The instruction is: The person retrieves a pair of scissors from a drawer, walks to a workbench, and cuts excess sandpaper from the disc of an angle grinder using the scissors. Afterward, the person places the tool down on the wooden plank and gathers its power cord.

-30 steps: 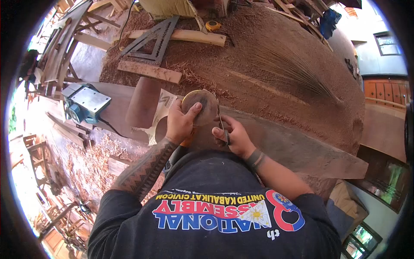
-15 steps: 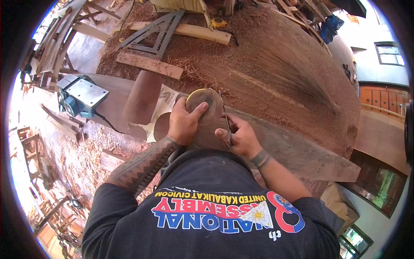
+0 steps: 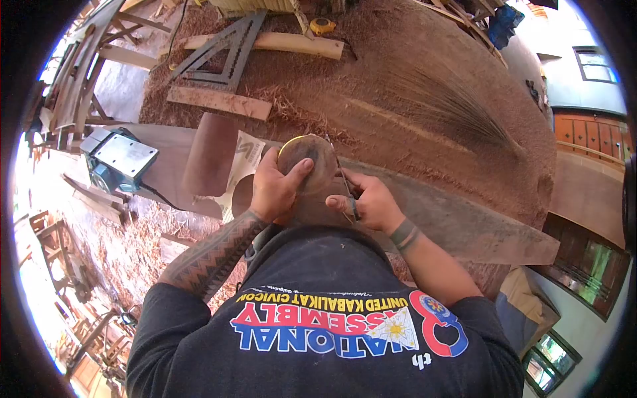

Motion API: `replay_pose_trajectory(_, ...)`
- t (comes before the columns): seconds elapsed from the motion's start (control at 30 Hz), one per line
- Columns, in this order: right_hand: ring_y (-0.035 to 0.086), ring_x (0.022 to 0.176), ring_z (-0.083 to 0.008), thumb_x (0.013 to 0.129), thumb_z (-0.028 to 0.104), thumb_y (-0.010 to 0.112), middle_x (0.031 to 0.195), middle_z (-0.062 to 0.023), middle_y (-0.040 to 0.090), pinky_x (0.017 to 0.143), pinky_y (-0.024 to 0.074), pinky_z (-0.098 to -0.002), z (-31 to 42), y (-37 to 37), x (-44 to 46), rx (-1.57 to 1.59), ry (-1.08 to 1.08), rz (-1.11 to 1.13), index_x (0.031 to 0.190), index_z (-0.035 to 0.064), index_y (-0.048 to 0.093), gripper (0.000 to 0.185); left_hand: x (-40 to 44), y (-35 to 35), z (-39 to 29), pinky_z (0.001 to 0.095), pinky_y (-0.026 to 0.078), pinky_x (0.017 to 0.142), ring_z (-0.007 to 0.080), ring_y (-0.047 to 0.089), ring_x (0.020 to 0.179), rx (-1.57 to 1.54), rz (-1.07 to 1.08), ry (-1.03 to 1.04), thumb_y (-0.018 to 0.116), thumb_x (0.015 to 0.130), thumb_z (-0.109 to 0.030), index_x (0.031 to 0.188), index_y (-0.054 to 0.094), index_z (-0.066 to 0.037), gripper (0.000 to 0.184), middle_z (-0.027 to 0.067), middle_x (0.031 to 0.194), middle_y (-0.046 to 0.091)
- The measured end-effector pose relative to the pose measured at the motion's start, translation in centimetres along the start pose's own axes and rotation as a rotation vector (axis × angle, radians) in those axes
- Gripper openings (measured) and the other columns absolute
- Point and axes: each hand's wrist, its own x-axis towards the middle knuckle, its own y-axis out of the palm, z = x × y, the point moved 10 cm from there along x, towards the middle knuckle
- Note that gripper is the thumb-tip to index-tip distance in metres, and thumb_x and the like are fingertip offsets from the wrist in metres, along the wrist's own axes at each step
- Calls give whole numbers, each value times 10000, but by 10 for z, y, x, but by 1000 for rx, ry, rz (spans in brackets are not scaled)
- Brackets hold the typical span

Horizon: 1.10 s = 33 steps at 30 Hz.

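My left hand [image 3: 277, 186] grips a round brown disc [image 3: 312, 159] with a yellow edge, its thumb on the face. My right hand [image 3: 371, 202] holds scissors [image 3: 343, 174], fingers in the handles, with the blades at the disc's right edge. Below the disc, a sheet of brown sandpaper [image 3: 318, 209] shows partly behind my hands. A curled brown sandpaper sheet [image 3: 211, 156] and a printed pale piece [image 3: 245, 156] lie to the left on the wooden board [image 3: 458, 215].
A teal power planer [image 3: 119, 159] rests upside down on the board's left part. Beyond the board are a metal triangle square [image 3: 229, 56], a short wood strip [image 3: 219, 103], a yellow tape measure [image 3: 322, 26] and a stick broom [image 3: 458, 113]. Wood shavings cover the ground.
The view shifts slightly between frames. My hands keep hold of the disc and scissors, with only small movements at the disc's right edge.
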Motion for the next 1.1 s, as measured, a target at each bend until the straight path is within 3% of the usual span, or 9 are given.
replay_pose_trajectory(0.13,620,932,-80,897,395,897,1091,-41,734,806,517,-271,1,-6,-4,-171,102,5,1478,-6,593,769,0,2,-4,356,592,926,192,723,1065,8,17,4,819,971,-235,1240,640,61,438,150,1152,762)
replay_pose_trajectory(0.23,639,1032,-102,881,369,912,1187,-62,729,896,524,-277,2,-7,-6,-79,125,-10,1489,0,580,786,0,4,-3,351,594,915,189,721,1057,-13,34,5,813,976,-216,1231,640,58,413,146,1151,760)
replay_pose_trajectory(0.33,658,1135,-150,859,335,922,1274,-104,715,986,527,-313,0,-4,-4,-8,112,-2,1530,8,531,843,-2,7,-4,344,596,893,184,719,1038,-103,34,-18,803,983,-190,1218,642,53,374,138,1134,761)
replay_pose_trajectory(0.43,635,1268,-207,846,305,922,1410,-154,660,1091,495,-350,0,-6,3,-182,83,-45,1588,1,450,930,-3,8,-1,338,596,877,179,717,1022,-190,25,-38,796,988,-173,1207,644,47,346,131,1125,759)
replay_pose_trajectory(0.53,616,1317,-236,850,303,913,1484,-178,614,1124,475,-359,7,-9,-2,-376,173,-77,1623,-18,389,988,-3,6,-1,336,595,879,176,716,1021,-116,17,-25,796,989,-172,1210,643,45,345,128,1130,758)
replay_pose_trajectory(0.63,612,1319,-228,882,285,881,1505,-173,602,1124,473,-352,6,-9,-8,-304,121,-26,1646,-8,358,971,-1,7,1,339,596,890,177,717,1029,-150,34,-15,802,985,-179,1228,641,46,369,129,1140,757)
replay_pose_trajectory(0.73,682,1219,-244,881,382,851,1389,-202,687,1060,515,-362,-3,-13,-10,-248,19,-63,1603,-32,418,938,1,8,2,343,594,908,181,719,1047,-188,56,-23,809,979,-189,1254,637,50,403,135,1155,758)
replay_pose_trajectory(1.03,675,1110,-150,918,346,815,1289,-157,742,999,529,-319,-1,-14,-14,-116,53,-48,1510,1,563,730,4,6,8,342,592,909,186,727,1050,-103,66,-30,813,970,-197,1279,639,49,432,146,1169,759)
replay_pose_trajectory(1.1,654,1017,-128,968,253,785,1166,-81,714,917,533,-302,-4,-15,-16,-103,27,-8,1530,-2,536,666,7,5,10,343,591,904,184,726,1049,-83,121,-50,819,964,-202,1260,653,47,421,139,1161,761)
